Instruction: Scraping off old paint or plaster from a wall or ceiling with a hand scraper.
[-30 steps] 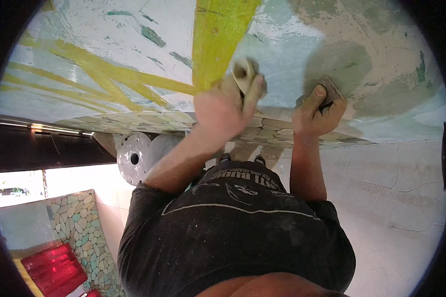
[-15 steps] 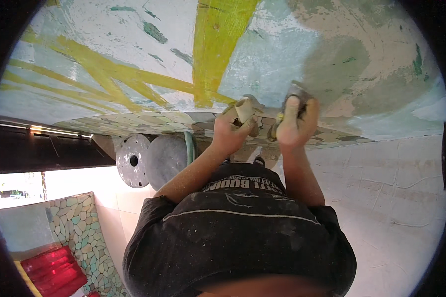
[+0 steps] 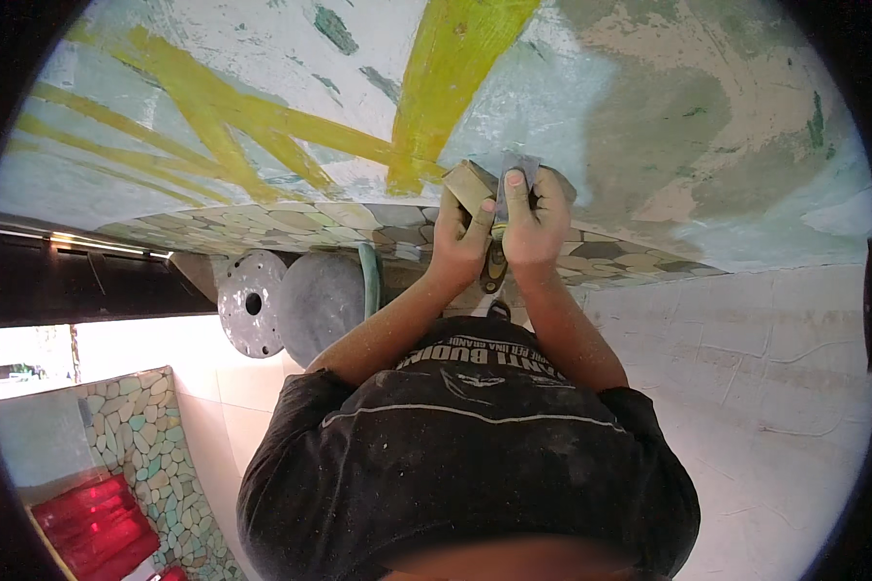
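Head view, the only one you have: both your hands are up against the big painted surface (image 3: 649, 126), a worn pale green and white face with yellow stripes (image 3: 446, 87) crossing it. Your left hand (image 3: 458, 237) is clenched around a tan sanding block (image 3: 467, 184), thumb side toward the middle. Your right hand (image 3: 533, 223) is grasping a grey sheet of sandpaper (image 3: 525, 167), index finger stretched flat over it, pressing it against the block. The two hands touch each other, just above the band of pebble mosaic (image 3: 291, 223) that edges the surface. Something dark and oval hangs just below the hands; can't tell what it is. My read: you're at the step of wrapping or re-seating the paper on the block, not sanding, since both hands are on the tool and neither is braced on the surface. The next move calls for a tight, wrinkle-free fold and a one-handed grip that pins the paper ends before the block goes flat on the paint. Off to the left sit two grey metal discs (image 3: 291, 302) and a green hose (image 3: 370, 276); red crates (image 3: 97, 523) lower left, well apart.
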Demonstrator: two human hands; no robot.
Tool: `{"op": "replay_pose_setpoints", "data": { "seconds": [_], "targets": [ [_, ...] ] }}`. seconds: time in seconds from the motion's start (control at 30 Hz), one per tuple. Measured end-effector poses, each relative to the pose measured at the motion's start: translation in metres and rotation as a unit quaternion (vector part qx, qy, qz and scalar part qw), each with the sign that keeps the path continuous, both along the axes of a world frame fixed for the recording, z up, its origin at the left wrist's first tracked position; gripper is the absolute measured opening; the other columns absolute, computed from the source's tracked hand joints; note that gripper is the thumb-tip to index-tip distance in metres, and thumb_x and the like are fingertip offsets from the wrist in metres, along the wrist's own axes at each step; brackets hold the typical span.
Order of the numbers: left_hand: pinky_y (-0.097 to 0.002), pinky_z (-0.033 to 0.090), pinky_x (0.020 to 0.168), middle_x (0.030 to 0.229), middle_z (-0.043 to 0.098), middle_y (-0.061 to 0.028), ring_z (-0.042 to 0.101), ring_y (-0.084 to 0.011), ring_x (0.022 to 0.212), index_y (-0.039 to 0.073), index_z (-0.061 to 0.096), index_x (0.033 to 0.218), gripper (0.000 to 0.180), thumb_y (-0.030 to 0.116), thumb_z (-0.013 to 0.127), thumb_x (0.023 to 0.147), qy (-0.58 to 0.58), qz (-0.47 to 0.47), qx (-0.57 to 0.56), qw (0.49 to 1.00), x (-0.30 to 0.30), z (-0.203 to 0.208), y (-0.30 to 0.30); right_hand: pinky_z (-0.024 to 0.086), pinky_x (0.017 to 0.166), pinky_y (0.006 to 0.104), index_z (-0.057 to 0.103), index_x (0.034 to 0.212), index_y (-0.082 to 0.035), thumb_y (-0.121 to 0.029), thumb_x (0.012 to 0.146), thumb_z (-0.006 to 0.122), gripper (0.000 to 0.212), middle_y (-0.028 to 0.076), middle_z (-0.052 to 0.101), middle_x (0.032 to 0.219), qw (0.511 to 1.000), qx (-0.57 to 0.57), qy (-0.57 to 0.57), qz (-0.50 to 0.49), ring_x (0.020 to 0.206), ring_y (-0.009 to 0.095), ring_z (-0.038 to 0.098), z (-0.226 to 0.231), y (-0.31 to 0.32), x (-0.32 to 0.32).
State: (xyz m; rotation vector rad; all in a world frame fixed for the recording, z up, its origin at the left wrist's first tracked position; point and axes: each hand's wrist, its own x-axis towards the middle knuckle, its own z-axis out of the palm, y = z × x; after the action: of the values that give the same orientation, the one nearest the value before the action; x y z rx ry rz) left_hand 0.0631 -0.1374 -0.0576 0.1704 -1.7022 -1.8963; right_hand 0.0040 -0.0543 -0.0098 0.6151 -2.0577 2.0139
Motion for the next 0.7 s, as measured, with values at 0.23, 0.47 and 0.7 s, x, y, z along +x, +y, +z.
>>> {"op": "replay_pose_setpoints", "data": {
  "seconds": [0.23, 0.47, 0.7],
  "targets": [
    [-0.0311, 0.034, 0.102, 0.128, 0.048, -0.0111, 0.044, -0.0186, 0.119, -0.003, 0.035, 0.138, 0.043, 0.012, 0.045, 0.099, -0.031, -0.044, 0.039, 0.998, 0.014, 0.004, 0.003, 0.043, 0.064, 0.0285, 0.062, 0.092, -0.001, -0.02, 0.094, 0.062, 0.019, 0.005, 0.058, 0.075, 0.999, -0.022, -0.028, 0.009, 0.07, 0.011, 0.049, -0.012, 0.0, 0.005],
    [-0.0308, 0.034, 0.102, 0.13, 0.047, -0.0117, 0.045, -0.0182, 0.118, -0.001, 0.034, 0.14, 0.046, 0.019, 0.044, 0.1, -0.05, -0.102, 0.153, 0.982, 0.027, 0.001, 0.005, 0.039, 0.06, 0.0264, 0.058, 0.087, -0.002, -0.018, 0.096, 0.058, 0.019, 0.001, 0.052, 0.071, 0.996, -0.061, -0.058, 0.04, 0.067, 0.009, 0.043, -0.019, 0.001, 0.007],
    [-0.0303, 0.043, 0.087, 0.108, 0.057, -0.009, 0.052, -0.0147, 0.098, -0.001, 0.044, 0.126, 0.036, 0.022, 0.05, 0.1, -0.079, -0.053, 0.012, 0.995, 0.039, 0.015, 0.004, 0.037, 0.058, 0.0253, 0.056, 0.085, -0.003, -0.018, 0.097, 0.057, 0.02, -0.001, 0.049, 0.072, 0.996, -0.072, -0.047, 0.024, 0.066, 0.008, 0.041, -0.021, -0.015, 0.012]
  ]
}}
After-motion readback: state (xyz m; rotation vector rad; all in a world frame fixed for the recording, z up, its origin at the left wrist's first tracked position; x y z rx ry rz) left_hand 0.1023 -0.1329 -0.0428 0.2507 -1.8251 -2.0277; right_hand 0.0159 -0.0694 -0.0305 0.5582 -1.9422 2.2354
